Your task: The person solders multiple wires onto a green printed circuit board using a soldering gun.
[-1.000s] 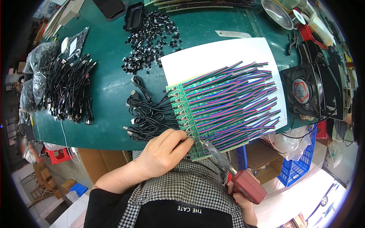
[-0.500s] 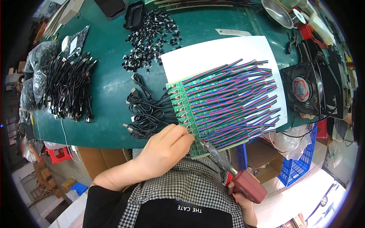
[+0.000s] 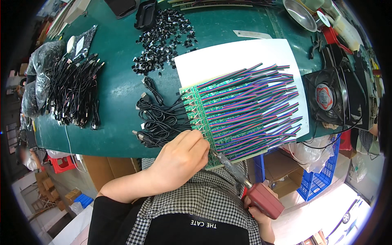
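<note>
My left hand (image 3: pixel 179 157) is closed in a pinch over the near left edge of a green circuit board panel (image 3: pixel 210 163). Whatever lies between its fingertips is hidden. My right hand (image 3: pixel 258 214) grips the dark red handle of a soldering iron (image 3: pixel 265 200), partly behind it. The iron's shaft slants up to the left, its tip close to my left fingertips at the board. Striped multicoloured wires (image 3: pixel 253 102) fan out rightward from the panel. Black USB cables (image 3: pixel 161 118) lie to its left, their bare leads meeting the board's edge.
White paper (image 3: pixel 228 53) lies under the panel on a green table (image 3: pixel 116 98). Small black connectors (image 3: pixel 159 45) are heaped behind, near a black tray (image 3: pixel 145 15). A cable bundle (image 3: pixel 73 90) lies at left. A fan (image 3: pixel 326 96) stands at right, and a blade (image 3: pixel 251 34) lies at the back.
My left hand has shifted very slightly up along the board's edge. The soldering iron has moved slightly, with its tip still near my left fingers.
</note>
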Demonstrator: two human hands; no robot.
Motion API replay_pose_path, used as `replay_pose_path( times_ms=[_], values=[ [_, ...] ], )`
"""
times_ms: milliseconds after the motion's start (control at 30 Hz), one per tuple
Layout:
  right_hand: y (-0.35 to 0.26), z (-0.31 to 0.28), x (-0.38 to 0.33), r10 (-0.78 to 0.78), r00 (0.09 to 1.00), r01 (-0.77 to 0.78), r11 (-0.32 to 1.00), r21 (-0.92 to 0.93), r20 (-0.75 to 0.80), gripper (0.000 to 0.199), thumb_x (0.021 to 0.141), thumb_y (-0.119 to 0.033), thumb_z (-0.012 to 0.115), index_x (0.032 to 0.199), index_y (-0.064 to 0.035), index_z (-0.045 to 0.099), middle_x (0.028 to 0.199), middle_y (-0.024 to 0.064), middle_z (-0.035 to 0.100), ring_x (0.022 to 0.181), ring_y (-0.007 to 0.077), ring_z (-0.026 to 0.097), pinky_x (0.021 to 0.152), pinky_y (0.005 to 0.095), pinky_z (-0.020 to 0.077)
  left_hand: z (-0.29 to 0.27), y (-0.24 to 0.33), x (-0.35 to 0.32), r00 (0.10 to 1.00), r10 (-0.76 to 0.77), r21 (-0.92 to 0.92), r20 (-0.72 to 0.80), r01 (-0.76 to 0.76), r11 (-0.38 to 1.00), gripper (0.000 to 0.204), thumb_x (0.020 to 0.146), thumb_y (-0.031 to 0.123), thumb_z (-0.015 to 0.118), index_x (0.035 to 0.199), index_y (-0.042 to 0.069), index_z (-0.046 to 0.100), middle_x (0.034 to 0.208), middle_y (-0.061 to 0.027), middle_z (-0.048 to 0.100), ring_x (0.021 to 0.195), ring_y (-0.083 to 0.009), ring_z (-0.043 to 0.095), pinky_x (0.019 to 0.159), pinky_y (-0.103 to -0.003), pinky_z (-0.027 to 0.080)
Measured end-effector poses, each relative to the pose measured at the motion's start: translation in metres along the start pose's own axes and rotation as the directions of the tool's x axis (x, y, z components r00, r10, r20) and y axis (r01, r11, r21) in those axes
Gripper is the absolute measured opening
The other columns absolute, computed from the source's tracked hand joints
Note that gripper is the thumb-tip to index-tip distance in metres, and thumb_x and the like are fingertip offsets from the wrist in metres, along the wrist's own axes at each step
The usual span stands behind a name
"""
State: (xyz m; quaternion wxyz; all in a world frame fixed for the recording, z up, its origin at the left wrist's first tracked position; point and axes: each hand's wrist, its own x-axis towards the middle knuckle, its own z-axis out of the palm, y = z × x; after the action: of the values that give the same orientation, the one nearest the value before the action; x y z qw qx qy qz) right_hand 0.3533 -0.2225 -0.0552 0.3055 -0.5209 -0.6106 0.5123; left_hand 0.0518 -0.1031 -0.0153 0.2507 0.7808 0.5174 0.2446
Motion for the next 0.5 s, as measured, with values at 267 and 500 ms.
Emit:
replay_pose_path(
  times_ms=[267, 500],
  values=[
    [-0.022, 0.014, 0.006, 0.235, 0.967, -0.151, 0.841, 0.52, -0.1, 0.058, 0.068, -0.026, 0.082, 0.108, 0.0116, 0.061, 0.076, 0.0111, 0.066, 0.056, 0.0166, 0.062, 0.053, 0.0247, 0.0466, -0.002, -0.002, 0.003, 1.0, 0.006, -0.015, 0.03, -0.006, 1.0, 0.023, 0.065, -0.005, 0.07, 0.083, 0.001, 0.058, 0.081, -0.0089, 0.054, 0.073, -0.0263, 0.058, 0.064, -0.035, 0.05],
    [-0.008, 0.011, 0.016, 0.215, 0.976, -0.162, 0.818, 0.552, -0.031, 0.049, 0.073, -0.027, 0.08, 0.1, 0.0085, 0.061, 0.074, 0.0109, 0.062, 0.056, 0.0165, 0.058, 0.057, 0.0265, 0.0448, -0.004, -0.001, -0.003, 0.995, 0.039, 0.116, 0.093, -0.05, 0.992, 0.016, 0.074, 0.008, 0.064, 0.088, 0.002, 0.06, 0.084, -0.0086, 0.05, 0.076, -0.0231, 0.054, 0.064, -0.033, 0.049]
  ],
)
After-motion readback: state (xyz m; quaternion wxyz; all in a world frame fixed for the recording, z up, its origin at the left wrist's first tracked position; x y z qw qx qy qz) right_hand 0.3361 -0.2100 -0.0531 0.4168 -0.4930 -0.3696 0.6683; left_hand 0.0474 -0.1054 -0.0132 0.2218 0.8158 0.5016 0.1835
